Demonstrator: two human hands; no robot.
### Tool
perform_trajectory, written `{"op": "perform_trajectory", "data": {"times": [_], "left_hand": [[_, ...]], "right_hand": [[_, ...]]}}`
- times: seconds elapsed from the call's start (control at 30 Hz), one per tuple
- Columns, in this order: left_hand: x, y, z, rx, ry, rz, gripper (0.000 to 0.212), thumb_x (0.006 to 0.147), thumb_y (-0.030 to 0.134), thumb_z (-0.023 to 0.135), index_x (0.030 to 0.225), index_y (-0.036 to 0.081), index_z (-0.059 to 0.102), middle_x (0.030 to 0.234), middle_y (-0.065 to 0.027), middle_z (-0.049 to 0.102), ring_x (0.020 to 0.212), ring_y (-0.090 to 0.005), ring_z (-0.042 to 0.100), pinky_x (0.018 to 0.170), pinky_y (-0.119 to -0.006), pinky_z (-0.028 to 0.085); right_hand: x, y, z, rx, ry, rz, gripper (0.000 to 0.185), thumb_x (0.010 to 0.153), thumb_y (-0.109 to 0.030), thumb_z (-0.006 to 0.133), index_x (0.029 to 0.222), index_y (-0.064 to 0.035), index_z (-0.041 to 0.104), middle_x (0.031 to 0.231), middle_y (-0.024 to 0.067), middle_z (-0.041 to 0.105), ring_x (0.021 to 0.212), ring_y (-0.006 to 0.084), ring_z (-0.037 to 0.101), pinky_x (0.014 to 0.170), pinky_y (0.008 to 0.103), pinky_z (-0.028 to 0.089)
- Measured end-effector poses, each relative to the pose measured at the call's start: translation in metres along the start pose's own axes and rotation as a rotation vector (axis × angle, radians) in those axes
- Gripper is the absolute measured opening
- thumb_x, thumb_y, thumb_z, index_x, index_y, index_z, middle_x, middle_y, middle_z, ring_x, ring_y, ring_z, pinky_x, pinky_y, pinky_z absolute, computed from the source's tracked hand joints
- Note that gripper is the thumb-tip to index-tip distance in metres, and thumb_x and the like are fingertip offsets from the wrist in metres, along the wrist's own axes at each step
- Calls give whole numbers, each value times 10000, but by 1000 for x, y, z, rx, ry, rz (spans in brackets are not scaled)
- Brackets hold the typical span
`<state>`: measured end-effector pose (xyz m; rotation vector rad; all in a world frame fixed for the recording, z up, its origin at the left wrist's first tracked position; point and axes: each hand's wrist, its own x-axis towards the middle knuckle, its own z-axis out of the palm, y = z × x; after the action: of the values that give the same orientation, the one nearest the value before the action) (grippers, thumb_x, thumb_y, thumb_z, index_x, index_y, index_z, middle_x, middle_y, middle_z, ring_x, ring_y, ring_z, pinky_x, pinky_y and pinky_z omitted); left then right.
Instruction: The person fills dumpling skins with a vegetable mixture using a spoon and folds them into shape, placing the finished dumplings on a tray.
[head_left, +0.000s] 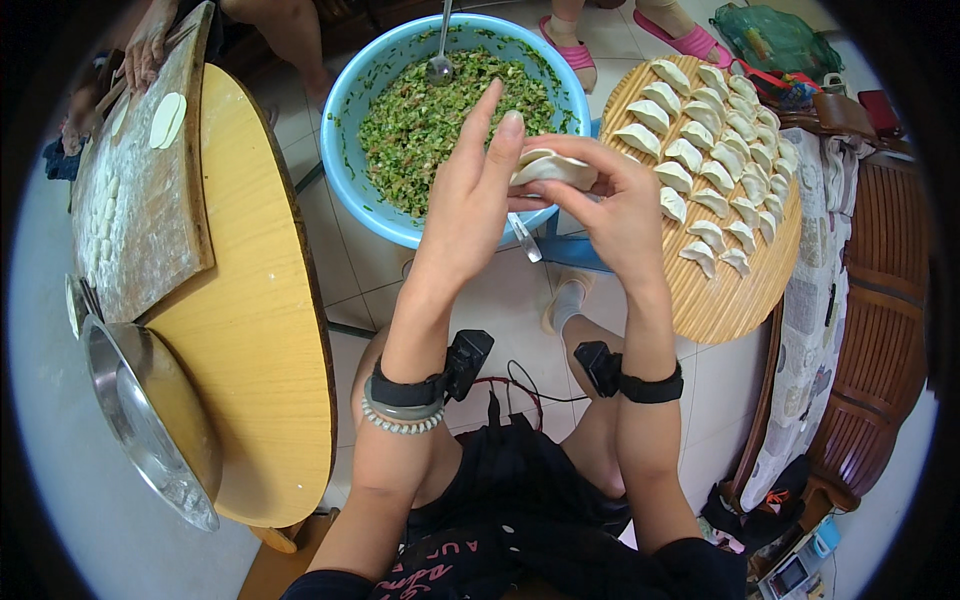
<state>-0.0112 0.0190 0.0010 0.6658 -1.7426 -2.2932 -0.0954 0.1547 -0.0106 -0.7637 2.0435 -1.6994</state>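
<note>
My right hand (607, 195) pinches a folded dumpling (553, 169) between thumb and fingers, above the right rim of a blue plastic basin (334, 161). Beside it my left hand (476, 176) has its index finger and thumb raised; its lower fingers reach toward the dumpling and are partly hidden. Chopped green filling (405, 127) lies in the basin with a metal spoon (440, 69) resting in it. Another metal utensil's handle (525, 238) shows below the hands. To the right, rows of shaped dumplings (705, 234) sit on a round woven tray (727, 307).
At the left, a floured wooden board (142, 225) holds dough wrappers (168, 120) and dough pieces (107, 217) on a yellow table (262, 337). Another person's hand (146, 56) is at the board's far end. A steel bowl (150, 420) stands tilted nearby. A wooden bench (877, 315) is at the right.
</note>
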Motion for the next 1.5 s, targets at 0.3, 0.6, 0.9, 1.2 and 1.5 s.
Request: {"op": "perform_trajectory", "data": {"times": [0.3,0.6,0.9,1.2,1.5], "left_hand": [[4,-5,-1,143,64,137,282,897,113,750,1118,-56,704,974,-120,734,869,-160,720,782,-265,586],[5,-10,4,200,338,346,179,805,110,821,937,-3,778,826,-74,730,697,-123,690,616,-224,511],[6,-5,2,240,333,469,108,799,52,802,898,20,775,845,-66,733,739,-126,687,597,-240,529],[8,-6,-2,470,250,738,80,827,24,760,906,38,762,866,-57,733,750,-145,684,610,-252,537],[6,-5,-2,262,226,450,215,773,108,834,971,45,781,892,-41,731,799,-105,681,635,-223,535]], "right_hand": [[4,-1,5,288,269,-69,297,884,-20,742,1175,21,693,1027,87,731,899,132,700,770,241,580],[0,-4,14,178,198,-60,291,923,-56,706,1199,32,679,980,104,737,819,139,716,725,252,594],[1,-3,9,184,185,-71,293,922,-65,709,1195,37,679,975,110,743,807,144,728,689,247,596],[2,-5,3,210,141,-101,270,928,-75,705,1173,37,691,978,100,744,819,148,732,694,244,594],[4,-5,2,248,94,-111,251,943,-70,683,1169,36,664,1025,86,723,866,141,721,726,250,595]]}}
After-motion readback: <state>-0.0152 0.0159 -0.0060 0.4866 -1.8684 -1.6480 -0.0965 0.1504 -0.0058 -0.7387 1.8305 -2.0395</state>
